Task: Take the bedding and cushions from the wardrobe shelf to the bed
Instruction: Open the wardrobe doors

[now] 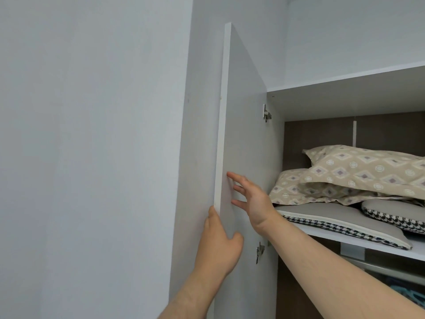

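Left grip (219,240): wrapped around the free edge of the wardrobe door (247,157) — thumb on the inner face, fingers hidden behind the panel, closed on the door.
Right grip (251,199): open, fingers spread and flat toward the door's inner face, just above the left hand; fingertips at or very near the panel, holding nothing.
Door: swung out wide, standing edge-on between the camera and the wall on the left; two metal hinges (266,113) on its inner side, one high and one low.
Nearest cushion (340,221): grey top with a black-and-white houndstooth border, lying flat on the shelf (358,244), just right of the right wrist and apart from it.
Second houndstooth cushion (395,212): further right on the same shelf, partly cut off by the frame edge.
Bedding (358,173): beige pillows with a diamond-and-circle print, piled on top of the cushions — well right of both hands, touched by neither.
In the way: nothing lies between the right hand and the shelf front; the right forearm crosses below the shelf.
Behind: dark brown back panel (322,134) of the wardrobe.
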Demonstrator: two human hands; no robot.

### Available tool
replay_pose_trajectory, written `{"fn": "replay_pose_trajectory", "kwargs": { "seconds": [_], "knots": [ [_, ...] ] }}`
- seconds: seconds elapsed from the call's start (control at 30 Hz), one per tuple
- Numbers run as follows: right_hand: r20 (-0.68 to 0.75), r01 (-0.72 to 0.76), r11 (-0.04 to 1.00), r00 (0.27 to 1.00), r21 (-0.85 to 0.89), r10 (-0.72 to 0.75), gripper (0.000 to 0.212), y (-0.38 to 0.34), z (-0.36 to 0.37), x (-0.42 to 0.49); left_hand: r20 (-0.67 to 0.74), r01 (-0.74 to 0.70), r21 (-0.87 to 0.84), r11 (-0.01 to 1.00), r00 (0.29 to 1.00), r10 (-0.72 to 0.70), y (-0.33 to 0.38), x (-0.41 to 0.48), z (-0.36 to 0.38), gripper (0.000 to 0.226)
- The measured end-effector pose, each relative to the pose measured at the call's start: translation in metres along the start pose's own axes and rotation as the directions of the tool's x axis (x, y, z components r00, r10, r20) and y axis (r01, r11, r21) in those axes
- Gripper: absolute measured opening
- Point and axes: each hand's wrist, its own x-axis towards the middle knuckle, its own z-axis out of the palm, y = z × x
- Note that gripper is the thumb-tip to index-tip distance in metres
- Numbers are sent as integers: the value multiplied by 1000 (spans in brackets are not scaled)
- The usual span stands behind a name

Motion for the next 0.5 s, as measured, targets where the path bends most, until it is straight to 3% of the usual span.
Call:
{"fn": "replay_pose_trajectory", "kwargs": {
  "seconds": [0.13, 0.27, 0.37, 0.5],
  "knots": [
    [-23, 1, 1000, 1000, -31, -1, 33, 1, -14, -3, -67, -66, 69, 995, 995, 71, 2, -6, 7, 78],
    [-119, 28, 996, 992, -82, -38, 33, -2, -49, -9, -180, -314, 125, 941, 926, 333, 19, -8, 19, 73],
    [-197, 35, 991, 979, -130, -61, 30, -7, -92, -20, -120, -415, 43, 909, 901, 417, 31, 2, 39, 66],
    [-296, 29, 982, 952, -185, -84, 29, -17, -162, -38, -72, -402, -137, 905, 915, 396, 40, 21, 80, 60]
  ]
}}
